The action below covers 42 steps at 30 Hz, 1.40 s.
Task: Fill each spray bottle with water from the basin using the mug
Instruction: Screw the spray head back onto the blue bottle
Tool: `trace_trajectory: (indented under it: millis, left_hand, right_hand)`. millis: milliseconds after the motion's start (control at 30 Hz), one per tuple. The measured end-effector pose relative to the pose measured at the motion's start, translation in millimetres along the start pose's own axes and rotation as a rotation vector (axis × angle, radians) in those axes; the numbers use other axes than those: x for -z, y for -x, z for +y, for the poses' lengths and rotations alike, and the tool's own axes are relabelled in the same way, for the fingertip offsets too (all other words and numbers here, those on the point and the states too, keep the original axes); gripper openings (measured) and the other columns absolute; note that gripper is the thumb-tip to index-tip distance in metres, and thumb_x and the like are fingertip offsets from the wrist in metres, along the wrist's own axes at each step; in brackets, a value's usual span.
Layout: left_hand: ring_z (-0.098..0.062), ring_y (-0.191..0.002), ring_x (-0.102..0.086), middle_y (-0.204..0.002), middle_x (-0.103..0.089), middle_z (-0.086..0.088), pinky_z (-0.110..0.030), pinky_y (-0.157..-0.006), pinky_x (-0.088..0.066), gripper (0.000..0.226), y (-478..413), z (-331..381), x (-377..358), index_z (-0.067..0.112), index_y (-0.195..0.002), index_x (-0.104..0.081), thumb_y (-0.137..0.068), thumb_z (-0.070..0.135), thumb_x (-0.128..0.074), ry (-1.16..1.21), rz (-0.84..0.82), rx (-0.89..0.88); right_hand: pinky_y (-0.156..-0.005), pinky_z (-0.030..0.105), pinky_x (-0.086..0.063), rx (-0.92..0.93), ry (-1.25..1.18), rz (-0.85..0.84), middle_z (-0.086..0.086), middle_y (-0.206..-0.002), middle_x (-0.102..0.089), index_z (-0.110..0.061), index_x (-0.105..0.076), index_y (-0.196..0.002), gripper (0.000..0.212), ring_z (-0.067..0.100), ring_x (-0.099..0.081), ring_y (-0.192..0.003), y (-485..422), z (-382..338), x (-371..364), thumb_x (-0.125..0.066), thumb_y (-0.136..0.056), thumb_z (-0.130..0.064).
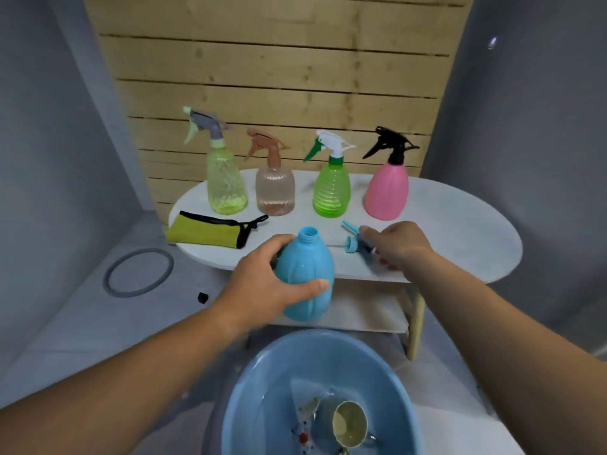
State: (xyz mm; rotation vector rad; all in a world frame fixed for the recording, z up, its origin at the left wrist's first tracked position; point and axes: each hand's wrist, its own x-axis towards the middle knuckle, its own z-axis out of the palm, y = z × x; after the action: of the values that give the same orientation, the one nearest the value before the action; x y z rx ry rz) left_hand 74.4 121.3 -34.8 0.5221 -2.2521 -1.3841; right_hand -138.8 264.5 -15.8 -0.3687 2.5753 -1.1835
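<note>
My left hand (262,284) wraps round the open blue bottle (307,277), near the basin (249,405). My right hand (399,244) touches the spray top (356,239) on the table (460,231), but it is too blurry to tell if it grips. I should keep the bottle straight, then grab the mug (349,423) in the water.

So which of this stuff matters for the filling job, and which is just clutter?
Job: blue bottle, blue head, basin, mug, yellow bottle, peach bottle, green bottle, pink bottle.
Clutter: pouch, floor ring, black bit.
</note>
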Motion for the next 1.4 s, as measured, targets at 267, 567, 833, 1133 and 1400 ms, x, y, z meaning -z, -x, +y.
trace_trajectory:
  millis: [267, 567, 833, 1133, 1400]
  left_hand:
    - [0.0, -0.102, -0.068, -0.115, -0.07, 0.02, -0.036, -0.091, -0.06, 0.089, -41, 3, 10, 0.04, -0.129, -0.061, -0.048, 0.066, -0.088, -0.01, 0.088, -0.011]
    - [-0.002, -0.102, -0.068, -0.114, -0.069, 0.019, -0.039, -0.09, -0.06, 0.083, -58, -3, -1, 0.044, -0.124, -0.06, -0.048, 0.068, -0.086, -0.026, 0.07, -0.02]
    - [-0.002, -0.1, -0.068, -0.112, -0.07, 0.019, -0.039, -0.089, -0.061, 0.081, -61, -4, 0, 0.044, -0.123, -0.061, -0.05, 0.067, -0.087, -0.006, 0.073, -0.023]
    - [-0.005, -0.099, -0.069, -0.109, -0.07, 0.019, -0.041, -0.088, -0.06, 0.072, -67, -4, -5, 0.05, -0.113, -0.059, -0.048, 0.066, -0.087, -0.008, 0.079, -0.02]
    - [0.0, -0.099, -0.066, -0.109, -0.067, 0.024, -0.038, -0.09, -0.06, 0.08, -73, -4, -15, 0.043, -0.124, -0.061, -0.051, 0.064, -0.088, -0.022, 0.074, 0.001]
  right_hand:
    - [-0.062, 0.032, -0.043, -0.046, 0.206, 0.047, 0.003, -0.076, -0.062, -0.013, -0.059, -0.079, 0.061, 0.023, -0.061, -0.075, -29, -9, -27, -0.07, -0.067, -0.072]
    - [-0.059, 0.029, -0.05, -0.1, 0.231, -0.003, 0.007, -0.076, -0.069, -0.01, -0.066, -0.085, 0.055, 0.023, -0.067, -0.071, -45, -13, -30, -0.076, -0.055, -0.055]
    - [-0.066, 0.032, -0.053, -0.071, 0.191, 0.111, 0.008, -0.085, -0.068, -0.01, -0.062, -0.091, 0.053, 0.028, -0.067, -0.081, -53, -14, -26, -0.077, -0.06, -0.05]
    - [-0.055, 0.026, -0.042, -0.066, -0.299, 0.131, 0.008, -0.079, -0.062, -0.009, -0.066, -0.082, 0.026, 0.018, -0.054, -0.063, -57, 1, -17, -0.083, -0.07, -0.024]
    - [-0.071, 0.033, -0.056, -0.103, -0.786, 0.094, 0.01, -0.101, -0.066, -0.009, -0.064, -0.118, 0.037, 0.024, -0.065, -0.086, -48, -14, 8, -0.076, -0.084, -0.017]
